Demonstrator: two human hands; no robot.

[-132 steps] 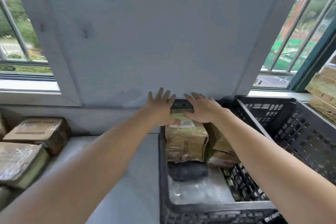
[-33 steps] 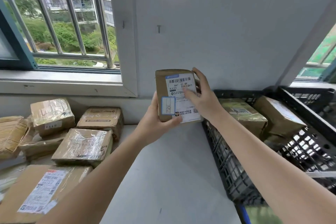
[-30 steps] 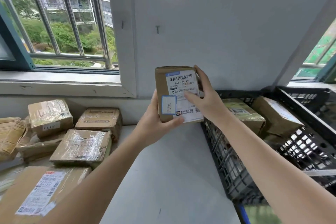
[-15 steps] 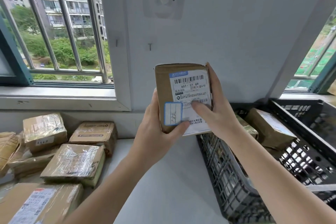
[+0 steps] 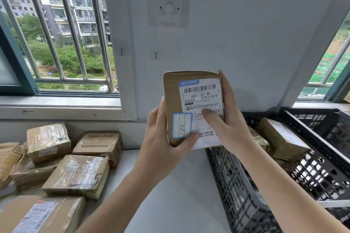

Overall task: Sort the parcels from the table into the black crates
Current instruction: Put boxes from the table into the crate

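Note:
A small brown cardboard parcel (image 5: 173, 100) with a white shipping label and a blue-edged sticker is held upright in front of me, above the table. My left hand (image 5: 162, 138) grips its lower left side, thumb across the bottom front. My right hand (image 5: 229, 119) holds its right edge, thumb pressed on the label. A black crate (image 5: 236, 185) stands to the right on the table with several taped parcels (image 5: 282, 138) inside. More parcels (image 5: 75, 174) lie in a pile at the left.
The grey table (image 5: 170, 195) runs between the pile and the crate. A second black crate (image 5: 322, 121) stands behind the first at far right. A white wall, barred windows and a sill lie behind.
Since 4.4 s ago my hands left the crate and took up this parcel. In the last second both hands raised it slightly and brought it closer to my face.

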